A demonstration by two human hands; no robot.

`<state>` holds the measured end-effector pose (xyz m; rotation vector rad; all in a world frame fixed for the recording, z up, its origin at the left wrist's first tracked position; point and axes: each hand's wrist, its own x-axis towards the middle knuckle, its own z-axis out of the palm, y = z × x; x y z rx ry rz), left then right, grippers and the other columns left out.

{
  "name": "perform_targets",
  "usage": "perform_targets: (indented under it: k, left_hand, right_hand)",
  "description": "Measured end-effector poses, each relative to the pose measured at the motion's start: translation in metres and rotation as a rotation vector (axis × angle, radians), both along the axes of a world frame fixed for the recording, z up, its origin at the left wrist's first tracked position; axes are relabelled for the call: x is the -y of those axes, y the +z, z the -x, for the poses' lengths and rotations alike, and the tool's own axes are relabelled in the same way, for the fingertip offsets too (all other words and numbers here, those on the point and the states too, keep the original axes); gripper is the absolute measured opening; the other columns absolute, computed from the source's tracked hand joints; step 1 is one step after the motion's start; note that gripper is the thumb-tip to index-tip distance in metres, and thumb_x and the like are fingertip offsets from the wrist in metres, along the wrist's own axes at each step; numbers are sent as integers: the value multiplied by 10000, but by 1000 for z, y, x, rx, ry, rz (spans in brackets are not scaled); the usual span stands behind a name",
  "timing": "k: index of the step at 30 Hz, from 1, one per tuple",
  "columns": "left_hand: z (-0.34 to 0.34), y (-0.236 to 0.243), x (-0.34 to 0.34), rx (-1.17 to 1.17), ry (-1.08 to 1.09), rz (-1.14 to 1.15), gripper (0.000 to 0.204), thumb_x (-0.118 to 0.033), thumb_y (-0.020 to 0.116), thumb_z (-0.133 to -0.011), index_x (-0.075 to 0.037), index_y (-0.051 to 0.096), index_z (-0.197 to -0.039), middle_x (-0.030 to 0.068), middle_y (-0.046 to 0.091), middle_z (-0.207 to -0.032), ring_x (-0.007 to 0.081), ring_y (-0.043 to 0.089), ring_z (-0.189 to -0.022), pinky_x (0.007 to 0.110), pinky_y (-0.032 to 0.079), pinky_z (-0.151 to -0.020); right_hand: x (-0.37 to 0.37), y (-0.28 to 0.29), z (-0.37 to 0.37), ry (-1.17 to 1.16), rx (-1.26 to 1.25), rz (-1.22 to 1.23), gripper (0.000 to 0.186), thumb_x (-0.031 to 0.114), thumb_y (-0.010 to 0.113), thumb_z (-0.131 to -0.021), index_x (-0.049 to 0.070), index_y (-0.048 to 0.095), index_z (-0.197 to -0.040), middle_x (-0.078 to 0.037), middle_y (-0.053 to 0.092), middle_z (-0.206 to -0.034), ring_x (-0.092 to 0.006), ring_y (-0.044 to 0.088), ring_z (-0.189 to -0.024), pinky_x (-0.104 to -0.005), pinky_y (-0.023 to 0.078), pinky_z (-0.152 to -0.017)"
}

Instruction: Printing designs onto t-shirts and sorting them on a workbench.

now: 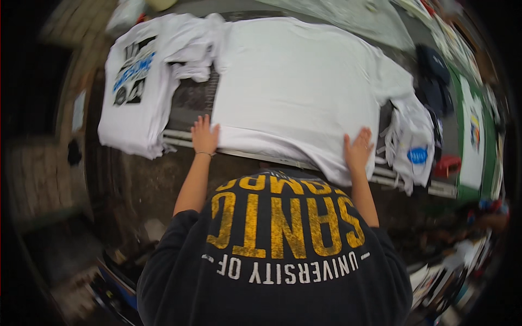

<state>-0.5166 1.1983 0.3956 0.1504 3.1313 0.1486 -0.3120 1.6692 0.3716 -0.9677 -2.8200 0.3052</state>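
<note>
The white shirt (296, 81) lies spread across the centre and top of the frame, its hem drooping over the rail (442, 188) along the table's near edge. The left hand (205, 138) is at the hem's left corner, fingers slightly spread and thumb apart, toward the cloth; whether the thumb presses on it or only rests beside it, I cannot tell. The right hand (359, 154) lies on the shirt at centre right, fingers fairly close together, thumb held away, pinching nothing that shows. The likeliest trouble is slipping: the hem sags lowest just left of the right hand, so its weight, or a careless pull toward the body, could drag more cloth over the rail. Uneven pressure from the palms could skew the hem or set creases in the rippled lower part. Sweeping outward, the left hand might knock the printed pile (128, 119) at upper left, whose edge overhangs too, while the right might snag the white bag (413, 149) at right.
</note>
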Motion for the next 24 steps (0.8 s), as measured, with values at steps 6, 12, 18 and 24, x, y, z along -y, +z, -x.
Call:
perform_targets:
  k: [6,12,18,24]
  left_hand:
    - [-46,10,6,-338,-7,-391,402,-277,723,-777,-7,595,-1047,183,558,-1111,375,507,-1076,444,410,-956]
    - [-41,43,14,-317,21,-765,146,-176,710,-785,-44,691,-844,66,649,-1032,299,531,-1033,379,441,-891]
    - [-41,60,65,76,-305,-1204,147,-196,698,-818,-78,699,-905,41,649,-1152,237,511,-1110,363,382,-960]
    - [-54,30,164,255,-833,-861,83,-161,647,-865,-108,687,-914,53,638,-1158,196,508,-1136,316,424,-900]
  right_hand:
    - [-2,12,-6,51,-42,38,738,385,599,-888,-114,345,-1369,-305,312,-1444,-411,276,-1359,-454,213,-1134]
    - [90,53,-15,630,-192,71,552,301,720,-802,33,505,-1234,-191,481,-1285,-359,429,-1212,-462,302,-1030]
    - [187,55,-8,566,-238,-92,468,237,747,-697,126,552,-1109,-65,549,-1170,-264,472,-1159,-433,307,-988]
    - [232,48,-37,272,-186,-81,89,112,599,-706,95,515,-728,-53,531,-733,-247,531,-817,-392,336,-846]
